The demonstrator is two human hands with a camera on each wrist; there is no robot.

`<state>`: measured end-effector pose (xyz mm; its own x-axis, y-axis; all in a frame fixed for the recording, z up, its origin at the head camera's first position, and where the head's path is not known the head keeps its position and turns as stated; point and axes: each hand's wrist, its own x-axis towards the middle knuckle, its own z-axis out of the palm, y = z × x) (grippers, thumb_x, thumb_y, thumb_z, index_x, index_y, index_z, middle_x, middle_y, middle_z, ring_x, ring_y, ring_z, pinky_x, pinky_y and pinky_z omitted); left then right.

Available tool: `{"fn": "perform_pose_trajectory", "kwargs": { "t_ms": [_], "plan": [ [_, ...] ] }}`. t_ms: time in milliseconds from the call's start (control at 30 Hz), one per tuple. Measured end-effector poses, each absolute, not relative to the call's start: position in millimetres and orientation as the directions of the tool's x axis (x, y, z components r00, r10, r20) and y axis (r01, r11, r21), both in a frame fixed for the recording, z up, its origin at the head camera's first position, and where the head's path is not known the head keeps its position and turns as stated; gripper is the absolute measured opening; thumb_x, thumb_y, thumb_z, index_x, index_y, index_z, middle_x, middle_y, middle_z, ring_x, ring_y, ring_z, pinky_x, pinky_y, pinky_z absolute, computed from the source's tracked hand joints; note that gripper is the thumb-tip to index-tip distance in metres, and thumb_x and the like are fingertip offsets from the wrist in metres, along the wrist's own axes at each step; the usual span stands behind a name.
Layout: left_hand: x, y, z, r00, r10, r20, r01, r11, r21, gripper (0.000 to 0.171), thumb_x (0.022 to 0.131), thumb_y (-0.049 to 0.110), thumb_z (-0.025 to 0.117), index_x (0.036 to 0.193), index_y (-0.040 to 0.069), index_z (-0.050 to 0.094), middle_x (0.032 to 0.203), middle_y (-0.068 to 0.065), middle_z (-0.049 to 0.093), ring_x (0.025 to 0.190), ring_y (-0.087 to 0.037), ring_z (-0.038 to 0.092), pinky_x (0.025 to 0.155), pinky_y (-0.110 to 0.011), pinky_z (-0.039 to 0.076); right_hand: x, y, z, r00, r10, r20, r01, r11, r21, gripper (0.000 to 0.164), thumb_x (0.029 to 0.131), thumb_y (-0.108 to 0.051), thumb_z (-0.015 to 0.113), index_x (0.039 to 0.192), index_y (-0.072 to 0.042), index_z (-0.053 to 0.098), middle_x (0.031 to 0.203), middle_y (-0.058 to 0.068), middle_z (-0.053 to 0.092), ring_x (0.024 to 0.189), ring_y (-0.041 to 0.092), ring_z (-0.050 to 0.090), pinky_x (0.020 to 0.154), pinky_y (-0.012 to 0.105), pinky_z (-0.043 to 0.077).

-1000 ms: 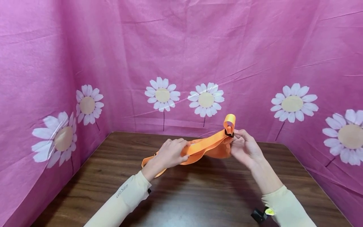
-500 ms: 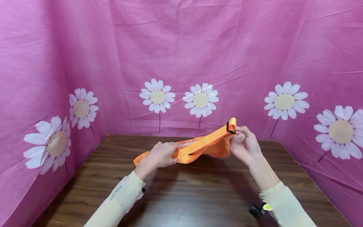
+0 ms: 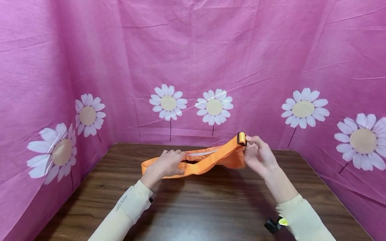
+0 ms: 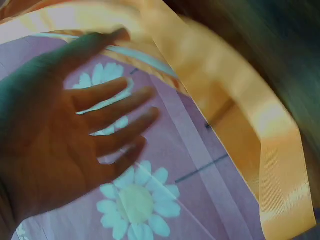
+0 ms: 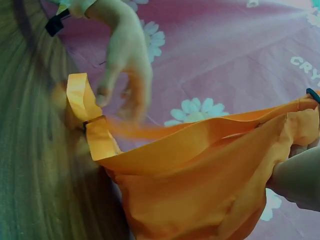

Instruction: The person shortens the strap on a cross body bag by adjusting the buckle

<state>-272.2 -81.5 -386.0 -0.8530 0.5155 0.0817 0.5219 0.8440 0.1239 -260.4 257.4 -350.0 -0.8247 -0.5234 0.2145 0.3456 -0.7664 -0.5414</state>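
Note:
An orange fabric bag (image 3: 236, 160) with a flat webbing strap (image 3: 199, 167) is held just above the table. My right hand (image 3: 261, 157) pinches its right end beside a black strap buckle (image 3: 241, 139). In the right wrist view that hand (image 5: 297, 177) is partly hidden by the fabric. My left hand (image 3: 164, 164) is at the strap's left loop. The left wrist view shows this hand (image 4: 60, 140) with fingers spread and nothing gripped, the thumb overlapping the strap in view; whether it touches cannot be told. A white zip (image 3: 200, 154) runs along the bag's opening.
A dark wood-grain table (image 3: 193, 207) lies under both hands. Pink cloth (image 3: 193, 50) printed with white daisies hangs behind it and along both sides. A small black device (image 3: 272, 226) sits at the right sleeve.
My left hand has slid left along the bag and loosened from it, uncovering the zip and strap loop. The buckle end has dipped slightly, its upper loop shrinking from view. The right hand keeps its pinch.

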Motion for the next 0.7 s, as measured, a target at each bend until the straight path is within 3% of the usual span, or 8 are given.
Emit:
{"fn": "perform_pose_trajectory", "kwargs": {
  "t_ms": [133,267,433,567,700],
  "plan": [
    [-259,-61,-382,-0.781,0.574,0.247,0.625,0.727,0.286,0.092,0.087,0.056,0.076,0.159,0.016,0.035,0.150,-0.006,0.047,0.136,-0.027,0.045,0.107,-0.054,0.032,-255,241,-353,-0.820,-0.516,0.245,0.215,-0.676,-0.705,0.028,0.106,-0.007,0.040,0.105,-0.005,0.068,0.096,0.007,0.069,0.088,0.018,0.062,0.083,0.031,0.048],
    [-241,-33,-377,-0.664,0.585,0.466,0.742,0.592,0.314,0.092,0.088,0.063,0.070,0.160,0.020,0.032,0.144,0.000,0.052,0.126,-0.014,0.050,0.107,-0.048,0.035,-248,224,-357,-0.825,-0.520,0.223,0.117,-0.542,-0.832,0.033,0.106,-0.004,0.037,0.109,-0.006,0.071,0.103,0.006,0.070,0.095,0.018,0.063,0.091,0.032,0.048],
    [-231,-16,-371,-0.595,0.532,0.603,0.779,0.566,0.269,0.063,0.096,0.041,0.071,0.147,0.012,0.050,0.121,0.001,0.060,0.091,-0.010,0.054,0.091,-0.040,0.044,-241,214,-358,-0.824,-0.527,0.209,0.047,-0.431,-0.901,0.033,0.104,0.000,0.042,0.112,-0.005,0.074,0.107,0.010,0.071,0.098,0.022,0.064,0.093,0.036,0.050],
    [-235,-26,-365,-0.585,0.532,0.612,0.794,0.531,0.297,0.044,0.098,0.025,0.070,0.139,0.011,0.058,0.115,0.002,0.059,0.086,-0.012,0.054,0.082,-0.037,0.045,-240,213,-357,-0.843,-0.485,0.235,-0.010,-0.422,-0.907,0.032,0.102,0.000,0.044,0.107,-0.005,0.075,0.101,0.008,0.071,0.094,0.021,0.062,0.089,0.033,0.049],
    [-241,-48,-356,-0.576,0.516,0.634,0.802,0.505,0.318,0.042,0.094,0.011,0.064,0.136,0.012,0.060,0.113,0.002,0.060,0.086,-0.015,0.054,0.080,-0.038,0.042,-242,216,-353,-0.862,-0.450,0.234,-0.020,-0.431,-0.902,0.035,0.103,0.001,0.041,0.101,-0.007,0.075,0.097,0.006,0.070,0.092,0.019,0.060,0.086,0.030,0.048]
  ]
}}
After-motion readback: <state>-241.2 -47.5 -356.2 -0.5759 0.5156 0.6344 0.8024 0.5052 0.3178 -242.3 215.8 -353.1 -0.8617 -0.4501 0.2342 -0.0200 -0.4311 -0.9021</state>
